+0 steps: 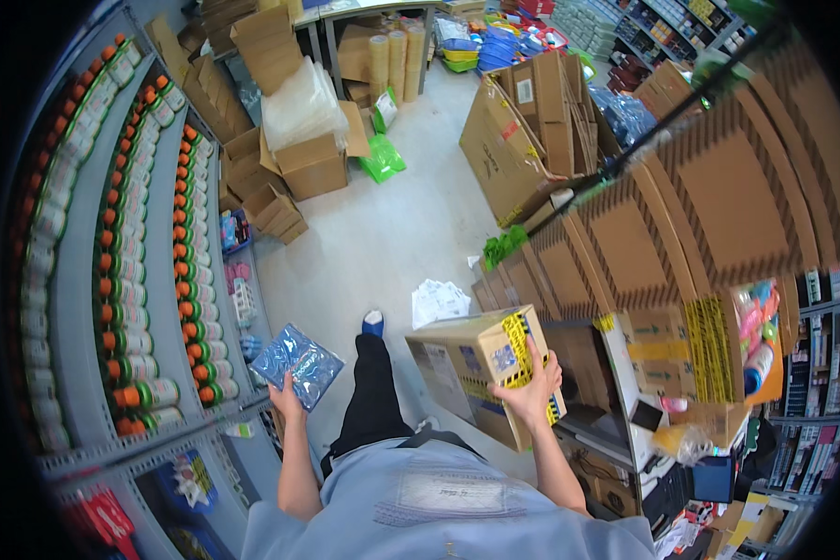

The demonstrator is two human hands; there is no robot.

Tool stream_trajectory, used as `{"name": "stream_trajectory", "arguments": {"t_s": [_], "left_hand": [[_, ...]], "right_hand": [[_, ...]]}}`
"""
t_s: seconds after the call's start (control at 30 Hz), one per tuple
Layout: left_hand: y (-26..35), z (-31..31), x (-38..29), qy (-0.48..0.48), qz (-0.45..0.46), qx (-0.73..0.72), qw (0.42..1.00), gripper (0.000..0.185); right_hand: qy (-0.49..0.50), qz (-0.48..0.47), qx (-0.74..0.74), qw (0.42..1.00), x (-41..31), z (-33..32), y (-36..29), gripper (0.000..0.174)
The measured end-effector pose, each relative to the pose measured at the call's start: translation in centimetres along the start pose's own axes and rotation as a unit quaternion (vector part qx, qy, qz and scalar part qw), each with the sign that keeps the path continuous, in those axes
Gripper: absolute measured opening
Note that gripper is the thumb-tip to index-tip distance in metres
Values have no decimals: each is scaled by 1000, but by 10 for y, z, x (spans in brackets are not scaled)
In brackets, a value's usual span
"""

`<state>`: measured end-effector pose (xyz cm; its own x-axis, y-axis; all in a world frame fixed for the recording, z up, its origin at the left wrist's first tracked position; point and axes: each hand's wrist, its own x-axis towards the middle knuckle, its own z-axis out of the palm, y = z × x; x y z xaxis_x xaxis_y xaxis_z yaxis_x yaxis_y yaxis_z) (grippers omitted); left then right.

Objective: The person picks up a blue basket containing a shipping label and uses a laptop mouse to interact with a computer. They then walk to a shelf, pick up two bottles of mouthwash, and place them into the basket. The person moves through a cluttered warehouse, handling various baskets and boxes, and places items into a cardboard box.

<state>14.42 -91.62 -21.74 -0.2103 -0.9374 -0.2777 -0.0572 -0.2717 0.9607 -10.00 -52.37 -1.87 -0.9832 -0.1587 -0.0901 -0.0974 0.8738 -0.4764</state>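
Observation:
My left hand (288, 400) grips the lower edge of a flat blue plastic package (299, 365), its thumb on top; the package is shiny and bears writing. At the right, my right hand (534, 386) rests spread against the end of a cardboard box (479, 378), which has yellow and black tape around it. Whether this hand bears the box's weight, I cannot tell. A heap of white papers (439, 301) lies just beyond the box. The underside of the box is hidden.
Shelves (161, 280) with rows of orange-capped bottles line the left. A large carton (511, 140) holding flattened cardboard stands ahead on the right, near stacked cartons (623, 245). Opened boxes (311, 164) and a green bag (382, 159) lie ahead left. A desk (626, 413) stands at the right.

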Motion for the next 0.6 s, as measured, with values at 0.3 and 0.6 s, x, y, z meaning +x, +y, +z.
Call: {"name": "stream_trajectory", "arguments": {"t_s": [0.3,0.6], "left_hand": [[125,125,157,-20,-40,95,994,33],[212,422,274,-170,-134,39,976,36]], "right_hand": [[52,57,8,997,337,145,-81,110],[24,79,-82,993,608,228,-56,116]]}}
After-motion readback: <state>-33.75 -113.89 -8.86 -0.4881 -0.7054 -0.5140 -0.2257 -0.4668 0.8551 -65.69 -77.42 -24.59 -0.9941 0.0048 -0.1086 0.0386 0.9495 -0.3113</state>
